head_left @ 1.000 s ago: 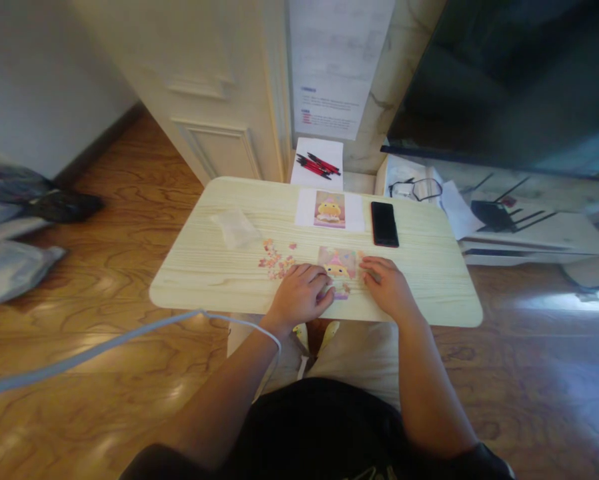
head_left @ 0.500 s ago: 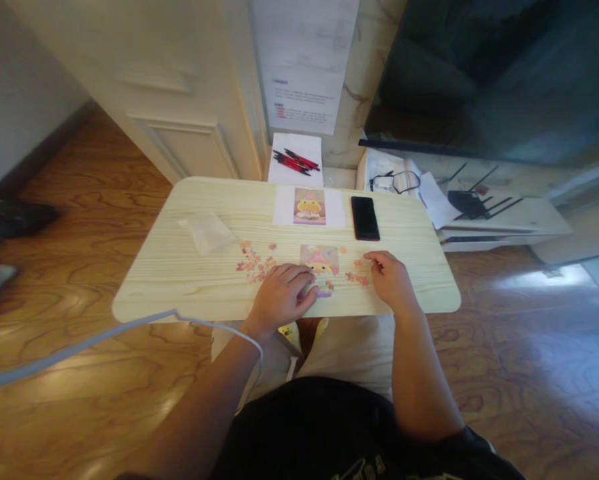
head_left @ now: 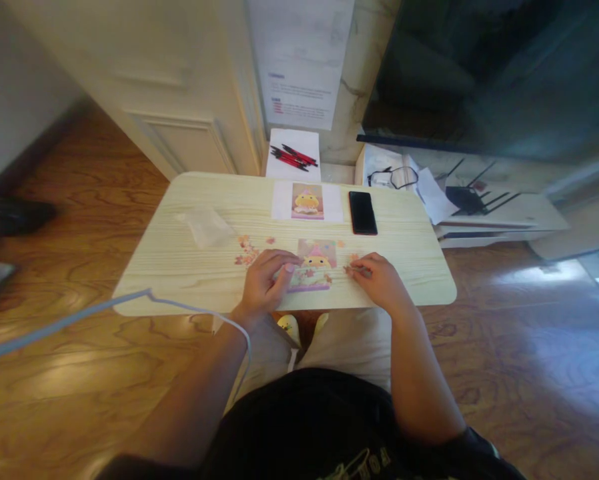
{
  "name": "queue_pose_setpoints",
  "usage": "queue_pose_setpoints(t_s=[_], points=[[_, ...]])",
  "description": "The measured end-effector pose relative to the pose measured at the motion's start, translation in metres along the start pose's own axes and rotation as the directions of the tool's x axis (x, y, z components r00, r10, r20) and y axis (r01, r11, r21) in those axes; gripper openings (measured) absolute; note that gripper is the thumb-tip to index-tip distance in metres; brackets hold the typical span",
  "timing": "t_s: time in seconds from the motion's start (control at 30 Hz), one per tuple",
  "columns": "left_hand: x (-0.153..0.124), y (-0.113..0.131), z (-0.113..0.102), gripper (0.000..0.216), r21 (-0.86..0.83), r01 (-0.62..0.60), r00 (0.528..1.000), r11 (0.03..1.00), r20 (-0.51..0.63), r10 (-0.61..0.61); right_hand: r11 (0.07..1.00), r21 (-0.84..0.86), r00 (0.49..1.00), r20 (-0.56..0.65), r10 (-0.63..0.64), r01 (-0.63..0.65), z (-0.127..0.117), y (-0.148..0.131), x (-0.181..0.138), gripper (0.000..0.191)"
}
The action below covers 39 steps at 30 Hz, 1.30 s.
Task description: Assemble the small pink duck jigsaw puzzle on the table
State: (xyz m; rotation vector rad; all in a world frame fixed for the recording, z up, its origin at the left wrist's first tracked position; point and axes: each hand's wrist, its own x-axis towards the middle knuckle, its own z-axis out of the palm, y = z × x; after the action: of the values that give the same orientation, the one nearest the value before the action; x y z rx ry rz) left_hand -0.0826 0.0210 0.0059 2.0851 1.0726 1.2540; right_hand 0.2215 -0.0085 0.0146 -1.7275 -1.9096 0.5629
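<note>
A partly assembled jigsaw puzzle (head_left: 323, 247) with a yellow cartoon figure in a pink hat lies near the table's front edge. Several loose pieces rest on its lower half. My left hand (head_left: 265, 283) lies at the puzzle's left edge, fingers stretched out and thumb apart, with nothing visible in it. To the right of the puzzle, the fingertips of my right hand (head_left: 379, 280) are pinched on a small puzzle piece (head_left: 348, 270) at the table surface. Loose orange and brown puzzle pieces (head_left: 246, 252) are scattered left of my left hand, which covers some of them.
Behind the puzzle, a reference picture (head_left: 307, 201) lies on white paper. A black phone (head_left: 363, 213) is to its right, and a clear plastic bag (head_left: 209, 227) at the left. Red pens (head_left: 293, 158) lie beyond the table (head_left: 164, 267). A pale cable (head_left: 189, 308) crosses my left wrist.
My right hand has moved left, closer to the puzzle, over the loose pieces there. My left hand has drawn back left, uncovering more of the puzzle's lower part.
</note>
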Motion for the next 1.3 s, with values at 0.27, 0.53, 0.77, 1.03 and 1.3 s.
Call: queue_pose_setpoints(t_s=[0.27,0.53,0.77,1.03,1.3], points=[[-0.013,-0.012,-0.034,0.032,0.125,0.139,0.983,0.982,-0.140,-0.122,0.996,-0.077,0.999,-0.023,-0.034,0.032,0.015,-0.010,0.005,0.017],[-0.029,-0.035,-0.059,0.023,0.253,0.281,0.952,0.926,-0.193,-0.236,0.979,-0.039,0.980,0.035,-0.197,0.198,0.034,-0.066,0.015,0.018],[-0.038,-0.043,-0.071,0.028,0.302,0.254,0.964,0.919,-0.153,-0.217,0.951,-0.100,0.946,0.178,-0.272,0.292,0.079,-0.126,0.019,0.022],[-0.041,-0.032,-0.076,0.026,0.315,0.170,0.985,0.934,-0.069,-0.156,0.941,-0.197,0.943,0.246,-0.225,0.276,0.108,-0.145,0.029,0.010],[-0.033,-0.022,-0.054,0.023,0.253,0.117,0.993,0.960,0.001,-0.121,0.975,0.155,0.980,0.095,-0.172,0.156,0.077,-0.124,0.038,0.029]])
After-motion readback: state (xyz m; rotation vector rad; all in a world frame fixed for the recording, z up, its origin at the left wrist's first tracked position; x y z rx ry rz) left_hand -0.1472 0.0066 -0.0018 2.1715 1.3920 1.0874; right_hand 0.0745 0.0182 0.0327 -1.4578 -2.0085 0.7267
